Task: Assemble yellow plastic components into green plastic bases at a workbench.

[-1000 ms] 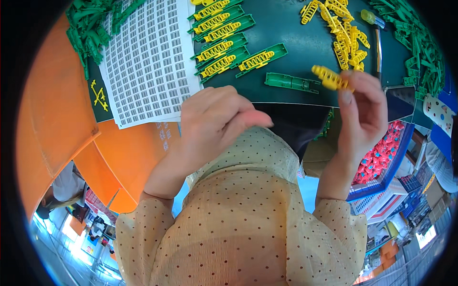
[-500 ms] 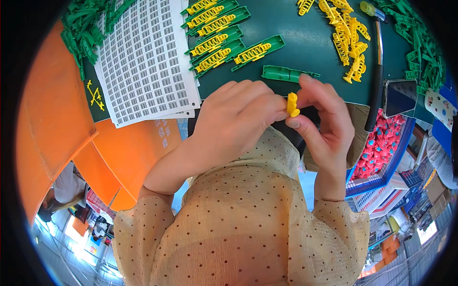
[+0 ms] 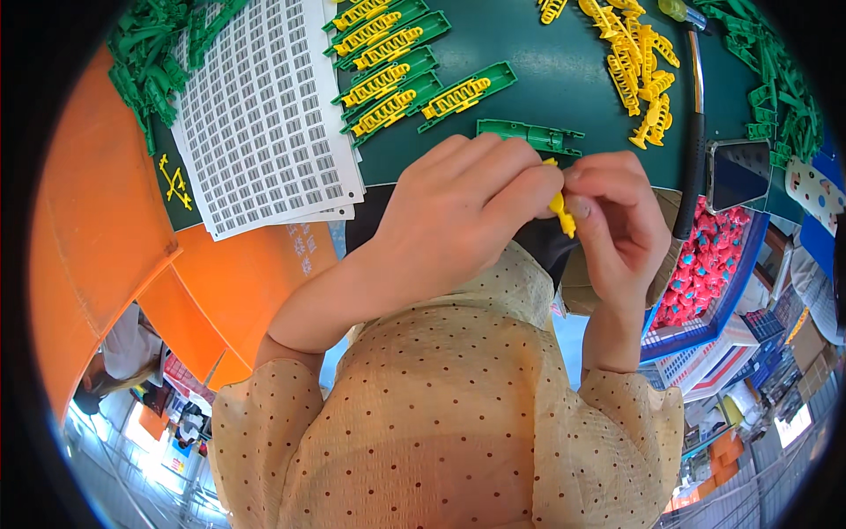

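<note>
An orange panel [image 3: 97,229] fills the far left. A heap of green parts [image 3: 145,53] lies at the upper left of the green table [image 3: 546,79]. Beside it lies a label sheet [image 3: 260,110], printed with rows of small codes. To its right, green trays [image 3: 397,70] lie in a loose group, each fitted with a yellow insert.

The left hand [image 3: 458,220] is held at centre, just below the table edge, fingers curled together and pinched on the yellow clip [image 3: 561,210]. The clip sits between both hands, mostly hidden; only a short length shows. One empty green tray [image 3: 529,137] lies on the table just above the hands. The right hand [image 3: 617,229] closes on the same clip from the other side, fingertips meeting the left hand's.

Further right, a pile of yellow clips [image 3: 639,53] lies on the table, then a hammer [image 3: 694,132], a phone [image 3: 738,172], and a blue bin [image 3: 705,273] of red parts below.
</note>
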A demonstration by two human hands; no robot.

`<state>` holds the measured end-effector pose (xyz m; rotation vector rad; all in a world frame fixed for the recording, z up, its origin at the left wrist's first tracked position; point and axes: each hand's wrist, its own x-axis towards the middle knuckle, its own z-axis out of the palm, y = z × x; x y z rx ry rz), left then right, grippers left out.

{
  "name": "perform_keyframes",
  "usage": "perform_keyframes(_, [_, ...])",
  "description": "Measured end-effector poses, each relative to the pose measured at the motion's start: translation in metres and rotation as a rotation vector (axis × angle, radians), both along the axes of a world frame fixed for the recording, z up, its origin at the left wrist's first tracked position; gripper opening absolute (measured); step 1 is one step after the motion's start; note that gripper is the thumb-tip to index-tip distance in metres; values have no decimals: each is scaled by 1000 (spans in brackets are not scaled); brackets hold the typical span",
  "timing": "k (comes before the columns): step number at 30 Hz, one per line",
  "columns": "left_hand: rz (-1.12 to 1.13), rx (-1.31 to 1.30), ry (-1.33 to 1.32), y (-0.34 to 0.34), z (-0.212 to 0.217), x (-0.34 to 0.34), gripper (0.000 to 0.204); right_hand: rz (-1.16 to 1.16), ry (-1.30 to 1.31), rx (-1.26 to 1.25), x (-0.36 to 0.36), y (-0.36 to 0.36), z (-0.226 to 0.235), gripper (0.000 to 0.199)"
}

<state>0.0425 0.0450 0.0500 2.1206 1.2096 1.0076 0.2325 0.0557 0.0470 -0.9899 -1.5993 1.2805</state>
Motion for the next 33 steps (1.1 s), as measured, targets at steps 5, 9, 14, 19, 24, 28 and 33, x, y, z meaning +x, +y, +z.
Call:
perform_keyframes(5, [127,-129,-116,2,4,5,29,-108,207,-107,-11,-5,-6,20])
perform_keyframes(9, [136,-149,-136,4,4,-4,28,-69,162,-20,-11,-4,-5,26])
perform_keyframes(14, [17,5,15,0,0,-10,27,-10,-54,-65,-5,-4,0,25])
perform_keyframes(19, [-35,41,33,-3,1,-9,29,12,47,-131,1,-8,-3,22])
perform_keyframes(24, [178,79,148,-3,-2,-12,32,-142,-85,-128,6,-8,2,20])
perform_keyframes(28, [144,61,291,-7,-4,-10,32,-183,-263,-60,1,-3,-4,16])
perform_keyframes(33, [97,5,245,-6,-5,3,30,-246,-360,96,-6,11,-10,16])
